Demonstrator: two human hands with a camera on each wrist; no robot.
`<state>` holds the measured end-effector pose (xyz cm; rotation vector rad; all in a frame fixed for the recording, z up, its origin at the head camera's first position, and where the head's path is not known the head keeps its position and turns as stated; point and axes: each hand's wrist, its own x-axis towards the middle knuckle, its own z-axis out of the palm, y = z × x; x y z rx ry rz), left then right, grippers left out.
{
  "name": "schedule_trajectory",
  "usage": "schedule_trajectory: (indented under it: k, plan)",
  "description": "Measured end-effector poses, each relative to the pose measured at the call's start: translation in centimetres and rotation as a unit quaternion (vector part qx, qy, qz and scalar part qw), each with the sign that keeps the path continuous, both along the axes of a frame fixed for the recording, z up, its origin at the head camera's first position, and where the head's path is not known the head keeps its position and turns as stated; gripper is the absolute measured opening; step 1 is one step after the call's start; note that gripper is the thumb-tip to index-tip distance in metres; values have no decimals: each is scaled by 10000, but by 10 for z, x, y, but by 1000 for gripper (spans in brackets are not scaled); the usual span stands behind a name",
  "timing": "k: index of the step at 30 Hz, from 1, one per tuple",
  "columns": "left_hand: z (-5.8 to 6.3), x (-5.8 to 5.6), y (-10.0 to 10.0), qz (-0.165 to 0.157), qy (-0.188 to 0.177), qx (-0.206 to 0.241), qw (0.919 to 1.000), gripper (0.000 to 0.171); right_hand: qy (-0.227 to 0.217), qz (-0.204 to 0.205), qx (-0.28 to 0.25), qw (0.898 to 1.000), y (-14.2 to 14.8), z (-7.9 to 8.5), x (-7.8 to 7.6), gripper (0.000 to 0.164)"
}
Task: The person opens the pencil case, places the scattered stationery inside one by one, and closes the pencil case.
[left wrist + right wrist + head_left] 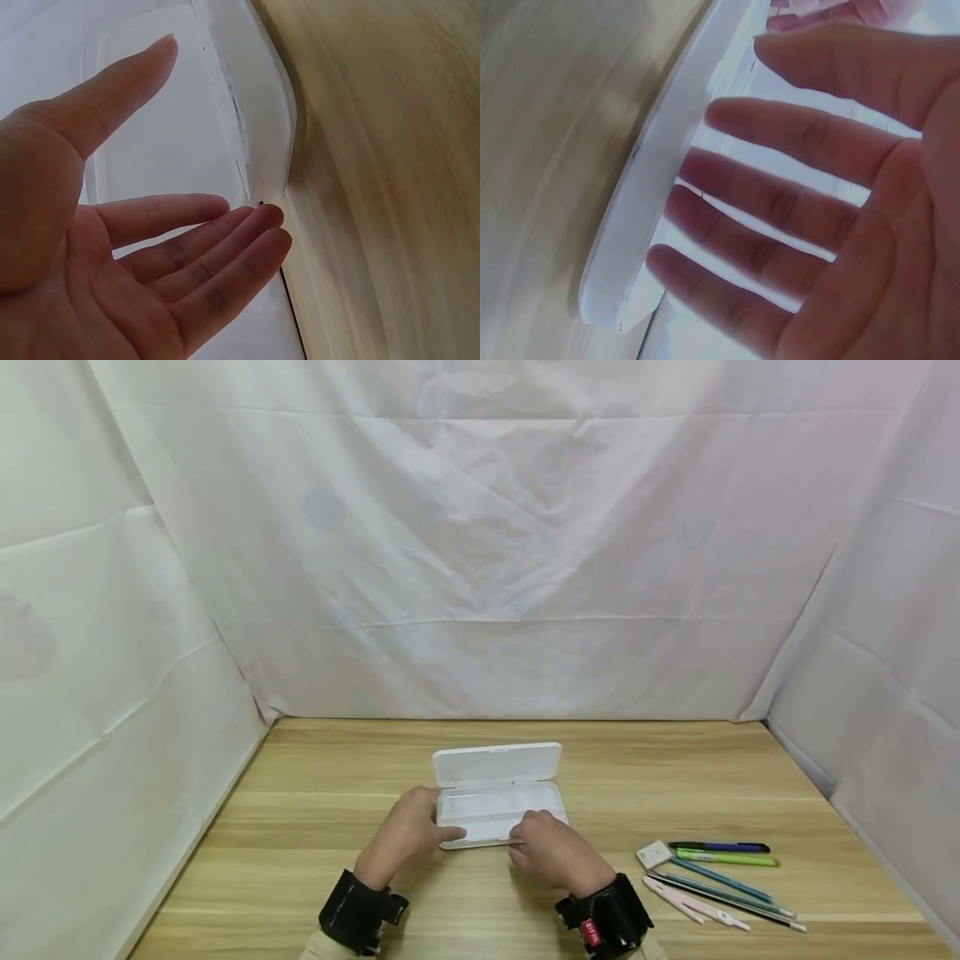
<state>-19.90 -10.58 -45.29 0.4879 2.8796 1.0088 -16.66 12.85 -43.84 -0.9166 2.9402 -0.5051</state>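
A white plastic pencil case (468,802) lies on the table with its lid (497,765) raised at the back; a low divider runs along inside it. At the case's left end is my left hand (407,828), thumb over the near left corner. The left wrist view shows that hand (142,255) with thumb and fingers spread, fairly straight. My right hand (558,852) is over the case's front right part. In the right wrist view its fingers (780,206) extend towards the white wall, little bent; whether the fingertips touch the wall I cannot tell.
To the right on the wooden table (337,760) lie a white eraser (654,855), a dark blue pen (720,847), a green pen (727,858), a blue pencil (722,878), more pencils (738,902) and a pink compass (693,904). White cloth (487,568) encloses the back and sides.
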Motion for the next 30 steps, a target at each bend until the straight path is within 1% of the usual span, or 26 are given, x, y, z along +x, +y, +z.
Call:
schedule_trajectory:
  k: [2,3,6,10,12,16,18,21,24,28,30]
  plan:
    - [0,0,3,7,-139,-59,9999,45,-28,-19,-98,9999,6,1,0,10]
    - [0,1,4,25,-188,-91,9998,47,-38,-52,-141,9999,9,1,0,11]
    - [-1,2,6,45,-256,-197,9995,53,-102,-194,-257,9994,20,3,-2,22]
    - [-3,3,7,50,-235,-335,9992,60,-359,-397,-318,9981,37,8,-7,26]
    - [-4,2,7,54,-218,-383,9990,61,-527,-624,-361,9960,48,12,-9,27]
    - [-4,0,8,45,-141,-459,9988,62,-734,-1254,-282,9890,77,17,-12,29]
    - [-5,-1,8,42,-97,-486,9988,64,-805,-1496,-199,9853,94,18,-12,31]
    - [-6,-1,8,21,-40,-524,9986,68,-876,-1661,-60,9822,120,16,-10,34]
    - [-7,0,6,9,-7,-555,9985,71,-1050,-1781,-59,9784,145,15,-7,37]
    - [-9,0,6,6,54,-601,9982,70,-1376,-1963,-329,9703,174,16,-6,41]
    - [-8,0,6,32,86,-625,9980,68,-1483,-2038,-422,9668,187,16,-6,39]
